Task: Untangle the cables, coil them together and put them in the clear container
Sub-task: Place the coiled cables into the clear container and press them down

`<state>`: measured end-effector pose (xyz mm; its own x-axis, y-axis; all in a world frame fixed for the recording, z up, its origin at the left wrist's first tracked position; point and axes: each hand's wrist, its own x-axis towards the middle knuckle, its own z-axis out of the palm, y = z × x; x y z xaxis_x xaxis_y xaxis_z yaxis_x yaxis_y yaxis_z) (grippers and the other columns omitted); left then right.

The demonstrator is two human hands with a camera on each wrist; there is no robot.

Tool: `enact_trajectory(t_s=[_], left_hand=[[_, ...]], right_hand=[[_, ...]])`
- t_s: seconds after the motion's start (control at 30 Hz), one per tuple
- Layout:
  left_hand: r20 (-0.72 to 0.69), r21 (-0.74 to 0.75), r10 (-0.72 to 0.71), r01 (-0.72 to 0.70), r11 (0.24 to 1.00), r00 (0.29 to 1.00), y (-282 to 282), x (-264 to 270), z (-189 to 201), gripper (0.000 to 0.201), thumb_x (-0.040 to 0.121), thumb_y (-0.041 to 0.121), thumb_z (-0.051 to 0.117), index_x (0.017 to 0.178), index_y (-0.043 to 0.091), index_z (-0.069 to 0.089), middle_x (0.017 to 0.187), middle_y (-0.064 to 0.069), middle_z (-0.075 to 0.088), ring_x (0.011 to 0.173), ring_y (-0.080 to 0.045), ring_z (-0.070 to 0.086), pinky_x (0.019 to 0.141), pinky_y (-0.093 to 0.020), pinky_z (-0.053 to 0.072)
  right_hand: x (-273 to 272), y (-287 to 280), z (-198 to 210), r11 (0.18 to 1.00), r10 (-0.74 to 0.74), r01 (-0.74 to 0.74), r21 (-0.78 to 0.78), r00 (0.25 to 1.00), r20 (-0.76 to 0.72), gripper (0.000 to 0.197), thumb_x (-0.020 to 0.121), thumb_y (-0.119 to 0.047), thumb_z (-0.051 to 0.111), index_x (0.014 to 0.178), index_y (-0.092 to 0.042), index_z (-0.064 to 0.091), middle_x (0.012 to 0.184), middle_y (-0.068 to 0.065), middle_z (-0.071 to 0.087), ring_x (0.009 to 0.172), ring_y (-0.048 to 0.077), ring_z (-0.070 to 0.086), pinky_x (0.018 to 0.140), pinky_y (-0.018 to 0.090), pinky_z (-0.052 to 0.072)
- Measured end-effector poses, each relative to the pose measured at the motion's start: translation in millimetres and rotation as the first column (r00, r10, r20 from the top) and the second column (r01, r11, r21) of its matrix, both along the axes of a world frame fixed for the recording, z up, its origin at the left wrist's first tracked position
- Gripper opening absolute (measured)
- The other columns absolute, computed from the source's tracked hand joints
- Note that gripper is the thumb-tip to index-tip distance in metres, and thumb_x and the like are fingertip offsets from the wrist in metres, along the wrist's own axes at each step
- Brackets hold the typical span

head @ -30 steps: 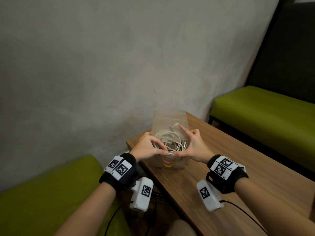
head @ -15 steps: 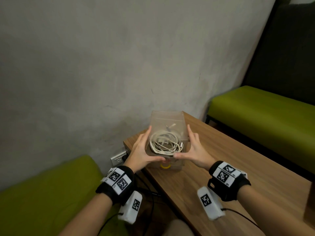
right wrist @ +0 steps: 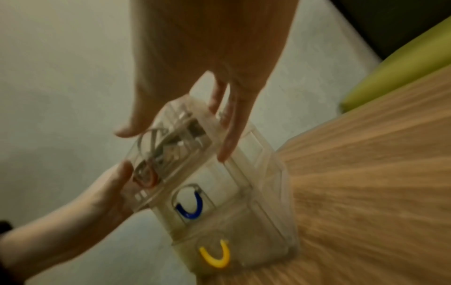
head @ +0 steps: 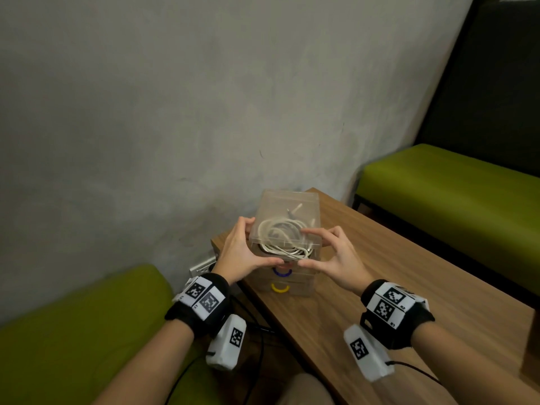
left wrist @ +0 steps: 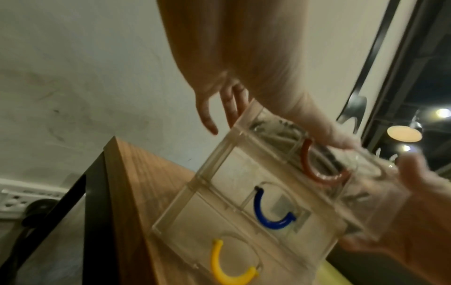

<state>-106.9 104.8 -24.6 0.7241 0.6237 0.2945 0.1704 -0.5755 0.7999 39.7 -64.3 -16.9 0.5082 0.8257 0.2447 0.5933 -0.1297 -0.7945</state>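
The coiled white cables (head: 281, 238) lie in the top drawer (head: 287, 211) of a clear three-drawer container (head: 304, 283) on the wooden table (head: 409, 287). This drawer has a red handle (left wrist: 317, 169) and stands part way out of the unit. My left hand (head: 244, 248) grips its left side, thumb across the front. My right hand (head: 328, 251) holds the right front corner, index finger on the rim and thumb under the front. In the right wrist view the cables (right wrist: 165, 142) show through the drawer wall between my thumb and fingers.
Below the top drawer sit closed drawers with a blue handle (head: 282, 273) and a yellow handle (head: 280, 288). The container stands at the table's far left corner against a grey wall. Green benches (head: 453, 185) flank the table. A wall socket (head: 201, 266) is left of it.
My hands left the cables inside the drawer and took hold of its sides and front. The drawer now sits further back, so the blue handle shows beneath it.
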Motion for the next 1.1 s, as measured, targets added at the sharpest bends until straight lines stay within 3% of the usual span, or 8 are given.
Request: enact_trajectory(t_s=[0.13, 0.23, 0.33, 0.6, 0.7, 0.77, 0.9, 1.1], left_hand=[[0.049, -0.256, -0.081, 0.091, 0.962, 0.995, 1, -5, -5, 0.099, 0.044, 0.055, 0.082, 0.127, 0.029, 0.035, 0.123, 0.007, 0.049, 0.119, -0.01, 0.047, 0.102, -0.029, 0.038], [0.077, -0.336, -0.064, 0.086, 0.938, 0.995, -2, 1, -5, 0.095, 0.042, 0.053, 0.079, 0.123, 0.032, 0.033, 0.117, 0.01, 0.05, 0.118, -0.014, 0.048, 0.1, -0.028, 0.039], [0.039, -0.35, -0.054, 0.064, 0.934, 0.998, 0, 7, -3, 0.097, 0.039, 0.05, 0.081, 0.12, 0.036, 0.03, 0.121, 0.002, 0.051, 0.117, -0.017, 0.051, 0.105, -0.038, 0.04], [-0.075, -0.317, -0.035, 0.01, 0.948, 0.997, 2, 15, 13, 0.085, 0.05, 0.032, 0.09, 0.112, 0.025, 0.032, 0.124, -0.007, 0.05, 0.115, -0.02, 0.05, 0.101, -0.039, 0.042], [0.005, -0.448, -0.175, 0.158, 0.88, 0.985, 8, 3, 11, 0.086, 0.058, 0.023, 0.087, 0.126, 0.022, 0.035, 0.131, -0.008, 0.05, 0.121, -0.02, 0.051, 0.102, -0.033, 0.041], [0.036, -0.471, -0.246, 0.234, 0.851, 0.969, 10, -8, 6, 0.107, 0.044, 0.044, 0.089, 0.135, 0.02, 0.036, 0.132, 0.0, 0.05, 0.122, -0.013, 0.049, 0.104, -0.028, 0.038], [0.019, -0.31, -0.155, 0.153, 0.939, 0.988, 10, -11, -7, 0.091, 0.026, 0.065, 0.083, 0.107, 0.032, 0.056, 0.116, 0.007, 0.059, 0.107, -0.001, 0.057, 0.101, -0.031, 0.045], [0.074, -0.148, 0.023, -0.012, 0.989, 0.997, 7, -2, -9, 0.052, 0.037, 0.057, 0.084, 0.07, 0.023, 0.062, 0.076, 0.005, 0.07, 0.079, -0.015, 0.066, 0.082, -0.037, 0.054]], right_hand=[[2, 5, 3, 1.0, 0.02, -0.023, -0.011, 0.976, -0.218, 0.069, 0.065, -0.057, 0.072, 0.126, -0.049, 0.041, 0.113, 0.002, 0.043, 0.107, 0.019, 0.049, 0.072, 0.049, 0.057], [3, 8, 5, 0.999, 0.011, -0.019, -0.03, 0.97, -0.244, 0.075, 0.063, -0.038, 0.08, 0.128, -0.042, 0.041, 0.118, 0.003, 0.044, 0.109, 0.022, 0.049, 0.064, 0.05, 0.058], [6, 11, 10, 0.993, 0.025, -0.05, -0.106, 0.975, -0.222, 0.091, 0.049, -0.054, 0.083, 0.129, -0.041, 0.04, 0.122, 0.002, 0.045, 0.112, 0.022, 0.049, 0.075, 0.051, 0.056], [5, 17, 24, 0.99, 0.022, -0.055, -0.132, 0.97, -0.244, 0.067, 0.069, -0.015, 0.079, 0.124, -0.031, 0.045, 0.102, 0.002, 0.05, 0.085, 0.027, 0.062, 0.053, 0.049, 0.057], [4, 12, 20, 0.993, -0.017, -0.002, -0.114, 0.986, -0.166, 0.064, 0.066, -0.027, 0.082, 0.121, -0.032, 0.048, 0.104, 0.003, 0.052, 0.093, 0.028, 0.06, 0.059, 0.049, 0.058], [7, 5, 18, 0.995, -0.032, 0.01, -0.097, 0.972, -0.231, 0.082, 0.06, -0.037, 0.084, 0.13, -0.031, 0.04, 0.105, -0.002, 0.051, 0.1, 0.023, 0.057, 0.067, 0.046, 0.058], [11, -8, 14, 0.99, 0.022, -0.043, -0.136, 0.988, -0.151, 0.127, 0.046, -0.039, 0.087, 0.146, -0.018, 0.011, 0.116, -0.003, 0.048, 0.11, 0.016, 0.051, 0.091, 0.026, 0.041], [12, -8, 1, 0.984, -0.179, 0.177, -0.032, 0.981, -0.073, 0.061, 0.053, -0.033, 0.087, 0.097, -0.018, 0.049, 0.087, -0.006, 0.059, 0.086, 0.012, 0.057, 0.074, 0.023, 0.047]])
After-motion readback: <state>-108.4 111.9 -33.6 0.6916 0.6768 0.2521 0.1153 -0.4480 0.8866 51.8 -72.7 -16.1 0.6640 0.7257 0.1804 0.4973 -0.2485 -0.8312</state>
